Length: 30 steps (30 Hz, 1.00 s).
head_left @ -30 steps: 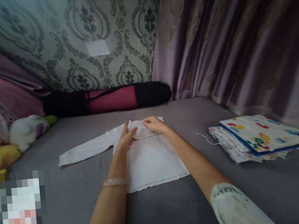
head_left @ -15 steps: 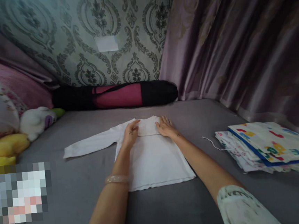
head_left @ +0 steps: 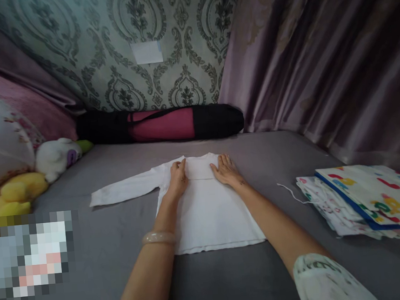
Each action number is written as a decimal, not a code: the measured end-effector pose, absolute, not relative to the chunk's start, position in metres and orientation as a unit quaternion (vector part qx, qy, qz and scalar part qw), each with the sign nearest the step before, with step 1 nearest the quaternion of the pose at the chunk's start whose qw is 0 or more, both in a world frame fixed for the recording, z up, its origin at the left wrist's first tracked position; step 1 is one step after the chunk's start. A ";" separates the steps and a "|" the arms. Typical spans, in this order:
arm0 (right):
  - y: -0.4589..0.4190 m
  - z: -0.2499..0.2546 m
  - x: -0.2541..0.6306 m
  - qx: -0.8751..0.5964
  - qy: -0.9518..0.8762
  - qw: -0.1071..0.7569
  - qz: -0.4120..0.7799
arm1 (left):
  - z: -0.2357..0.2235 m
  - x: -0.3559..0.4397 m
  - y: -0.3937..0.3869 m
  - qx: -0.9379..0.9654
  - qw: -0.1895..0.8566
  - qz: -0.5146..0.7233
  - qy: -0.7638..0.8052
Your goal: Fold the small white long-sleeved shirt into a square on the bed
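A white long-sleeved shirt (head_left: 216,214) lies spread on the grey bed surface, neckline toward the wall. One sleeve (head_left: 126,187) stretches out to the left, while the other lies folded across the upper chest as a flat band (head_left: 200,167). My left hand (head_left: 178,177) rests on the shirt at the left end of this band, its thumb and fingers slightly apart and bent. At the band's right end, my right hand (head_left: 225,170) presses flat on the cloth, fingers extended and thumb out to the side. The undersides of both hands are hidden.
Folded patterned cloths (head_left: 372,198) are stacked at right, a white cord (head_left: 291,191) trailing from them. A black and pink long bag (head_left: 162,124) lies along the wall. Plush toys (head_left: 55,158) and a blurred-out item (head_left: 41,257) are at left. Curtains (head_left: 284,68) hang at right.
My left hand has turned so its fingers point more toward the wall than across the shirt. My right hand stays flat in place. The whole view has shifted slightly.
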State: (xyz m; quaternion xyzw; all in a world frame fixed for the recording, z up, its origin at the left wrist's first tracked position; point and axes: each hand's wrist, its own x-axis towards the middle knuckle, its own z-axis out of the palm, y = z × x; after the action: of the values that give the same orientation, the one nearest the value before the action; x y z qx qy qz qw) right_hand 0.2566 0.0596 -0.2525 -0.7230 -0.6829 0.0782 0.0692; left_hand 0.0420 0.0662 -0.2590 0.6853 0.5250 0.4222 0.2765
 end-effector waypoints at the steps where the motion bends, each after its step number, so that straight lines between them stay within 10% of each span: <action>1: 0.060 -0.253 0.256 -0.723 -0.683 0.069 0.079 | -0.258 0.042 0.065 0.683 0.276 0.426 0.525; 15: 0.054 -0.232 0.232 -0.693 -0.716 0.073 0.039 | -0.240 0.043 0.051 0.705 0.050 0.310 0.635; 30: 0.053 -0.241 0.175 -0.589 -0.800 0.047 0.108 | -0.244 0.049 0.042 0.757 0.142 0.255 0.584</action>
State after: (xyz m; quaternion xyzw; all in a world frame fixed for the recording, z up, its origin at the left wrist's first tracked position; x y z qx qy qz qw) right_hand 0.1753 0.0529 -0.2406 -0.5889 -0.7996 0.1077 0.0466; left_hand 0.0488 0.0422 -0.2444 0.7574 0.5841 0.2550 0.1421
